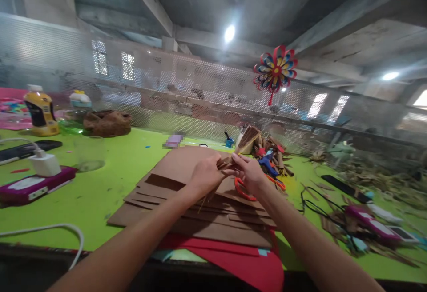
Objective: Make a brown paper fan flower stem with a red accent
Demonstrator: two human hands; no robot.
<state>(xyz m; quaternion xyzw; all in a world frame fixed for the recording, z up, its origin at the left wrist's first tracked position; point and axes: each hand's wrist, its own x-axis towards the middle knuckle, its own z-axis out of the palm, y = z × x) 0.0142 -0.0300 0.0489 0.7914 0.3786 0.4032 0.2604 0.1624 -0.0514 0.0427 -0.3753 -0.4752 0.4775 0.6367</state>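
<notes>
Over a stack of brown cardboard sheets, my left hand is closed around a small bundle of thin brown strips. Fingers of my right hand pinch the other end of that bundle, so both hands hold it between them. The fingers hide part of the strips, and their exact material is unclear. Orange scissor handles lie on the cardboard under my right hand. Red sheets stick out below the stack toward the table's front edge.
Behind my hands stand a container of brown strips, a blue glue gun and scraps. Cables, a purple power strip and dried pieces lie right. At left are a bottle, a clear cup and another purple power strip.
</notes>
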